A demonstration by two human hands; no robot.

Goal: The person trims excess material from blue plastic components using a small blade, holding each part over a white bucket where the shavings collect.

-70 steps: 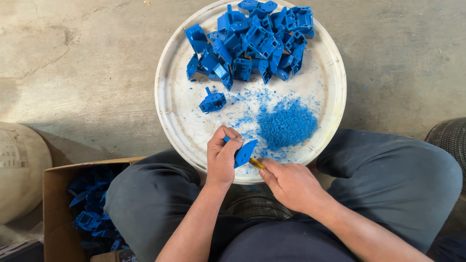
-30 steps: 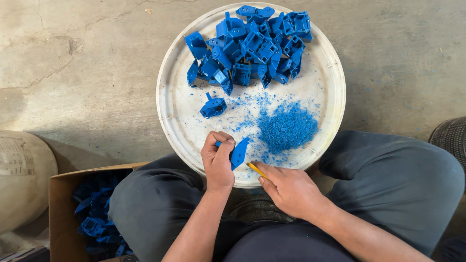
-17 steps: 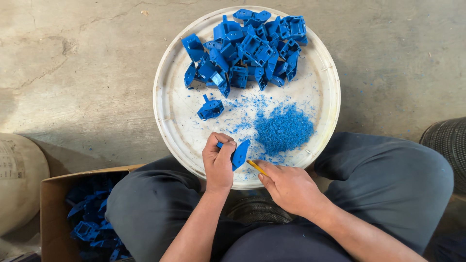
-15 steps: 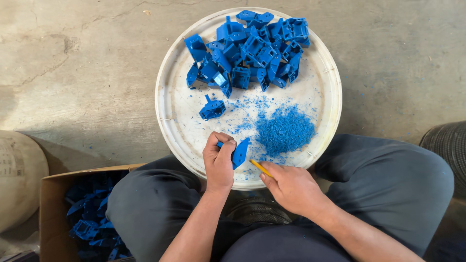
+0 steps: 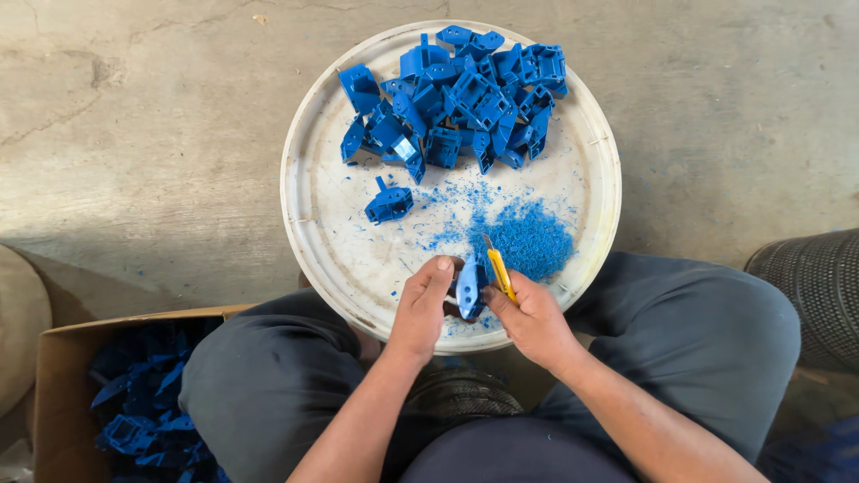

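My left hand (image 5: 419, 309) grips a small blue plastic part (image 5: 468, 286) over the near edge of a round white tray (image 5: 315, 224). My right hand (image 5: 532, 317) holds a yellow utility knife (image 5: 497, 268) with its blade up against that part. A heap of blue plastic shavings (image 5: 528, 240) lies on the tray just beyond my hands. Several blue moulded parts (image 5: 465, 94) are piled at the tray's far side, and one single blue part (image 5: 388, 204) lies apart near the middle left.
An open cardboard box (image 5: 54, 376) with more blue parts (image 5: 134, 420) stands at my left knee. A dark ribbed bin (image 5: 810, 295) is at the right. The tray rests on a concrete floor (image 5: 134, 116), between my knees.
My right hand has brought the knife up from below the part to its side, blade now pointing away from me. The left hand has turned the part more upright.
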